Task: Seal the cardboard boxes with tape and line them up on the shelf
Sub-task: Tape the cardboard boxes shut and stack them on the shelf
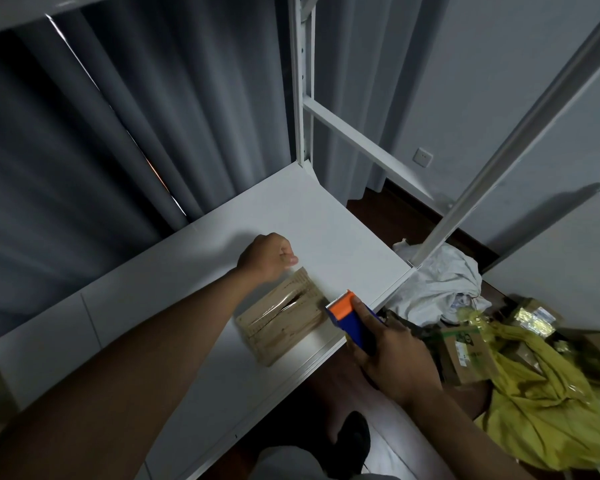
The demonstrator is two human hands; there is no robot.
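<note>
— How far along would you say this is?

— Early, I'd judge. Start with the white metal shelf (194,271): its board carries just one cardboard box (281,317), lying flat near the front edge toward the right-hand end. No row of boxes on it yet, so the lining-up is hardly begun.

— And what's in the heap on the floor?

— Off the right end of the shelf there's a yellow plastic bag (541,403) with more cardboard packages (465,355) among it, and a crumpled white cloth (440,282) behind. Those packages look like the ones still waiting — though I can't tell from here whether any is already taped.

— So the box on the shelf — is it sealed?

— Partly, by the look of it. There's a glossy strip of clear tape (284,301) running over the top, but the flaps still show a dark gap along the seam, so I'd say it isn't pressed shut yet.

— What are the hands doing?

— The right hand (392,358) is wrapped around a blue and orange tape dispenser (350,317), its toothed edge just beside the box's near right corner. The left hand (269,256) sits at the far end of the box, fingers curled under — pinning the tape end down, perhaps, but I can't see what's beneath them, so I won't swear it grips anything.

— What's left, then?

— Finish this seam, tape the rest, then set them all in a line.
</note>
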